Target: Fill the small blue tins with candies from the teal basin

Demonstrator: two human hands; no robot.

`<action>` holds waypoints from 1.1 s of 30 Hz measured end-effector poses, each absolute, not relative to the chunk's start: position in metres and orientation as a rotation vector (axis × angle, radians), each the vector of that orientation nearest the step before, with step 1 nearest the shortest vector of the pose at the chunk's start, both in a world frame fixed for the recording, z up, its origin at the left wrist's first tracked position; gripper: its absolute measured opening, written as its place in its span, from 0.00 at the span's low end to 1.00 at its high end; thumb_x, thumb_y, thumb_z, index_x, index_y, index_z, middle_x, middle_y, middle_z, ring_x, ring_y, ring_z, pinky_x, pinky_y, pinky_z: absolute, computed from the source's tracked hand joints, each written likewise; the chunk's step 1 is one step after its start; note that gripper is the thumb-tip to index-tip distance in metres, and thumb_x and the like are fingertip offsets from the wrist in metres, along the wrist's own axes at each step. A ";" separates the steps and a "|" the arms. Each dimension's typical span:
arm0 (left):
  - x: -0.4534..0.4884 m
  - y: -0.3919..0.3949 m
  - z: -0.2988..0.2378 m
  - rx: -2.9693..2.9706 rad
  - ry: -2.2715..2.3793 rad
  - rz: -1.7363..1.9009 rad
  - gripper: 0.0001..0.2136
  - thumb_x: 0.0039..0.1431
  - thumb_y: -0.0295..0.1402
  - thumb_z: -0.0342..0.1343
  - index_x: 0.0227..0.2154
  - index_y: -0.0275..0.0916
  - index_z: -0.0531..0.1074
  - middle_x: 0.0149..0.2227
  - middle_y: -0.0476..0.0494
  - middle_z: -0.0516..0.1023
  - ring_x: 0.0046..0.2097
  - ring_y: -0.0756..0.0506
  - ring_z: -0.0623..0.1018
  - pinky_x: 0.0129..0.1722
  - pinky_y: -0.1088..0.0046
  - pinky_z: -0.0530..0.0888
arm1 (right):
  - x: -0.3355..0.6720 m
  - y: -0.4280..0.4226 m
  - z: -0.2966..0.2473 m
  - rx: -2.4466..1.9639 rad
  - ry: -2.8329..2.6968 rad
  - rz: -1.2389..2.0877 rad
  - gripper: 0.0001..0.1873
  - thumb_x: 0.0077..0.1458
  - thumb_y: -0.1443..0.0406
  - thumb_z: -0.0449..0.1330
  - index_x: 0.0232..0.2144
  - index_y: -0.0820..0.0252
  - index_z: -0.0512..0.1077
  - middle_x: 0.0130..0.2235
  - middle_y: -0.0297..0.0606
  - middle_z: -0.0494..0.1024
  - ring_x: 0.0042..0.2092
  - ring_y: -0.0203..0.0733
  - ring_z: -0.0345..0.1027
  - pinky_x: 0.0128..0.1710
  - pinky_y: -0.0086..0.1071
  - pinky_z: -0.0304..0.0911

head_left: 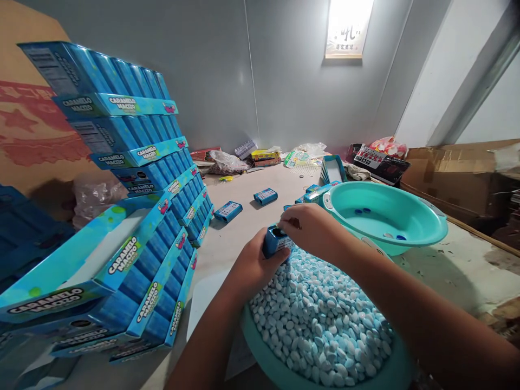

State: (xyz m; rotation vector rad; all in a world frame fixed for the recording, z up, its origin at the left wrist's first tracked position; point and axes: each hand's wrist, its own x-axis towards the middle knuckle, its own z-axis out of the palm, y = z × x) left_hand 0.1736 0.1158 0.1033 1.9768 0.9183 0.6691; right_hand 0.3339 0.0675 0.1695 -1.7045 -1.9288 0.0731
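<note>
My left hand is wrapped round a small blue candy box, held upright with a dark opening at its top. Just above that opening, my right hand has its fingers bent together in a pinch; whatever they hold, if anything, is hidden. Beneath both hands a turquoise basin is heaped with light blue and white candies. Two similar blue boxes, one nearer and one farther, lie on the table beyond my left hand.
Stacked display cartons full of blue boxes rise at left, with an open carton in front. A second turquoise basin at right holds a few small dark blue pieces. Cardboard boxes stand far right; packets line the wall.
</note>
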 end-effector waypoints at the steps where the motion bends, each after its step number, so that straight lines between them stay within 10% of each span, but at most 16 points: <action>1: 0.174 0.116 0.103 1.973 0.916 0.671 0.19 0.58 0.48 0.57 0.45 0.41 0.70 0.39 0.48 0.77 0.41 0.42 0.75 0.37 0.68 0.70 | 0.333 0.067 0.170 -1.696 -1.920 0.078 0.12 0.57 0.69 0.56 0.22 0.62 0.72 0.24 0.34 0.71 0.28 0.33 0.56 0.29 0.30 0.48; 28: 0.173 0.120 0.104 1.885 1.079 1.121 0.15 0.52 0.42 0.63 0.39 0.38 0.74 0.37 0.44 0.80 0.41 0.40 0.79 0.40 0.66 0.73 | 0.370 0.092 0.152 -1.763 -1.687 0.222 0.07 0.54 0.68 0.59 0.33 0.61 0.77 0.33 0.38 0.79 0.32 0.37 0.69 0.31 0.30 0.60; 33: 0.174 0.126 0.095 1.711 1.078 1.262 0.18 0.52 0.43 0.64 0.42 0.38 0.76 0.40 0.42 0.81 0.43 0.39 0.80 0.42 0.64 0.75 | 0.370 0.088 0.144 -2.031 -2.178 0.798 0.38 0.50 0.45 0.63 0.58 0.58 0.70 0.51 0.47 0.77 0.46 0.50 0.73 0.41 0.37 0.65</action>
